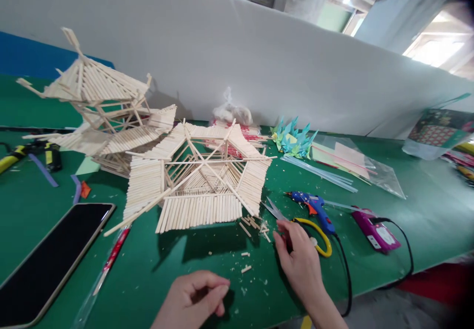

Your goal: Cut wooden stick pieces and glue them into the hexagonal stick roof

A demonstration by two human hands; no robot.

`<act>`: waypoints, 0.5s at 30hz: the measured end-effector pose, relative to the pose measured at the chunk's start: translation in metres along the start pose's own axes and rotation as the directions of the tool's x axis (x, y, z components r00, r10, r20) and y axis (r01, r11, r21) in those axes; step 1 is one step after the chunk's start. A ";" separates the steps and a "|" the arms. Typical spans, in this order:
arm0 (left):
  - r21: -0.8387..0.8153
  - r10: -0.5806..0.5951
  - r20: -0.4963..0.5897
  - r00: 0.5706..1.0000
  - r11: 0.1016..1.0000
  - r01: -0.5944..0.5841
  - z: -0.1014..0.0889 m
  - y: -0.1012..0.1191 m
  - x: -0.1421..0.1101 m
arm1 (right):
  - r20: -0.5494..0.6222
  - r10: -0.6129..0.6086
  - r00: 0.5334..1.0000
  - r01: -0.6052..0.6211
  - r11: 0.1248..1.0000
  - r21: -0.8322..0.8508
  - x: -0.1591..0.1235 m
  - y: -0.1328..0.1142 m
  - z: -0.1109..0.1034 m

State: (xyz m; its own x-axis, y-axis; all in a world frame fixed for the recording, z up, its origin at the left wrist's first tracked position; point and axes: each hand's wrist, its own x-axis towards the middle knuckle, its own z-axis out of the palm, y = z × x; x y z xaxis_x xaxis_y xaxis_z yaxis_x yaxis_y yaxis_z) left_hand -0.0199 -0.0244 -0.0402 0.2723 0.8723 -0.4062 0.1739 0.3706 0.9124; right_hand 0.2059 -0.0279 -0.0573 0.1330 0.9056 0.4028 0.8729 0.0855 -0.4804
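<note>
One slip at the scissors [276,211] — right hand [299,256], grip unclear — risks a cut; left hand [198,294] pinches nothing visible.

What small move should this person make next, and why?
Perhaps shift the right hand onto the yellow handle and close the scissors. I'd suggest that because they lie open right beside that hand, tips pointing toward the stick model.

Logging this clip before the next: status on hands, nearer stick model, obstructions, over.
Left hand curled, nothing visible in it. Right hand over scissors, grip unclear. Nearer stick model on table, untouched. Clutter: stick offcuts by its near right corner.
</note>
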 end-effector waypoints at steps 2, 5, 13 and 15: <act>0.029 0.001 -0.111 0.994 1.000 0.002 -0.018 0.000 -0.002 | 0.036 -0.019 0.999 0.019 1.000 0.002 0.005 -0.004 0.005; -0.054 -0.016 -0.207 0.978 0.999 0.005 -0.045 -0.002 -0.004 | 0.078 -0.035 0.996 0.035 0.999 -0.002 0.009 -0.006 0.007; -0.156 -0.023 -0.221 0.975 0.988 -0.012 -0.064 -0.018 0.002 | 0.179 -0.040 0.983 0.056 0.995 -0.085 0.002 -0.005 -0.003; -0.083 0.019 -0.255 0.967 0.996 -0.041 -0.060 -0.015 0.003 | 0.183 -0.020 0.983 0.046 0.989 -0.139 0.002 -0.004 -0.006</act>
State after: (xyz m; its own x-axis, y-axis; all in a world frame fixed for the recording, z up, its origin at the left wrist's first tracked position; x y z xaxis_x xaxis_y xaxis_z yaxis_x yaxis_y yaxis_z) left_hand -0.0789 -0.0084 -0.0517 0.0254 0.9316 -0.3626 0.0835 0.3595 0.9294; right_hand 0.2057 -0.0291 -0.0495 0.0271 0.9645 0.2625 0.9348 0.0686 -0.3485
